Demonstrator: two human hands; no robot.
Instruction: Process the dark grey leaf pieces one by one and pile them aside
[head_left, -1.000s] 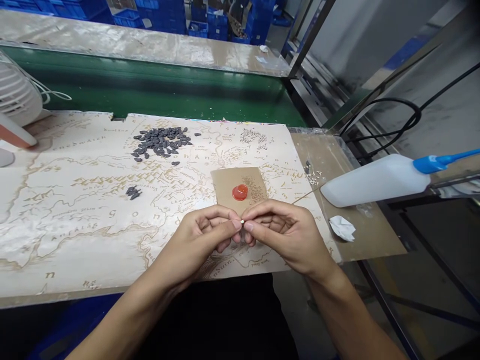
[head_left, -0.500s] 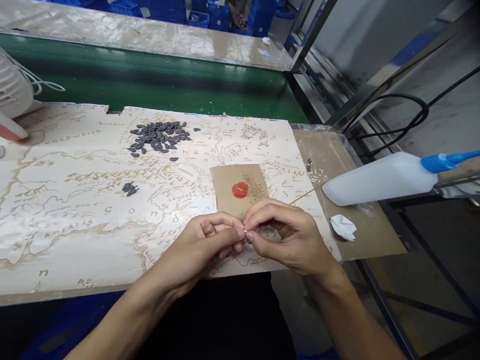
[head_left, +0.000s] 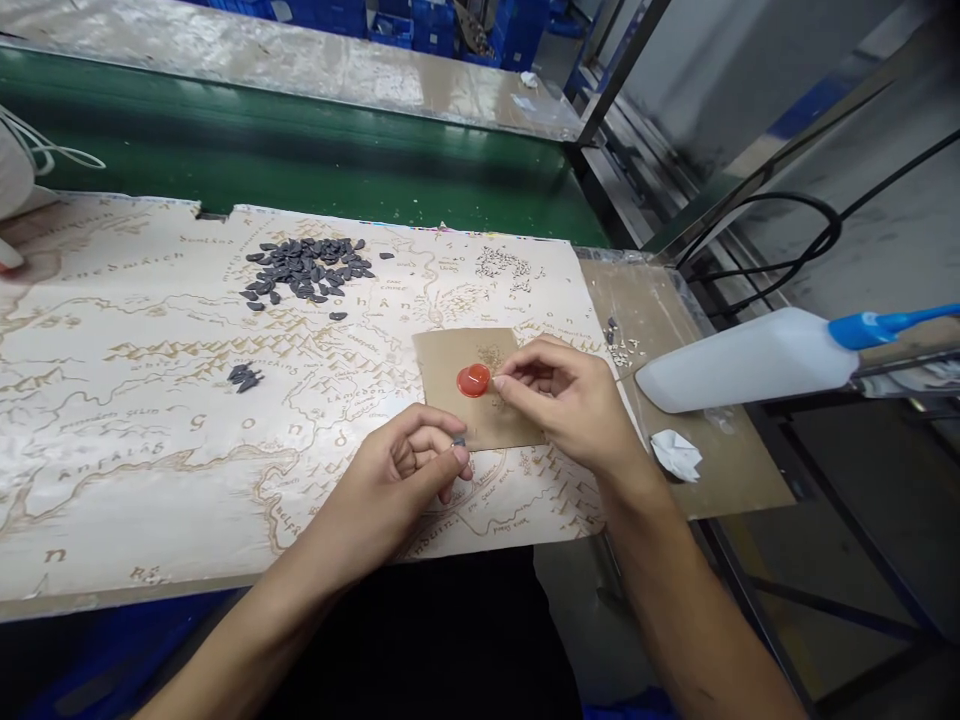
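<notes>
My left hand [head_left: 412, 455] pinches a small dark grey leaf-shaped piece [head_left: 457, 441] between thumb and fingers, above the front edge of a brown cardboard square [head_left: 442, 350]. On that square lies a glossy red blob [head_left: 472, 380], wet-looking. My right hand [head_left: 566, 400] has its thumb and forefinger pressed together at the blob's right side. Whatever is in that pinch is too small to make out. Tiny brown specks [head_left: 491, 355] dot the cardboard behind the right fingers.
A pile of dark grey pieces [head_left: 307, 268] and a smaller cluster [head_left: 244, 376] lie on the map-printed sheet [head_left: 165, 420]. Tiny pale bits [head_left: 502, 265] are scattered at the back. On the right are a white bottle [head_left: 750, 360] with a blue nozzle and crumpled tissue [head_left: 676, 455].
My hands have come apart. The right moved forward to the red blob; the left stays near the front, its dark piece now visible. The view has shifted slightly.
</notes>
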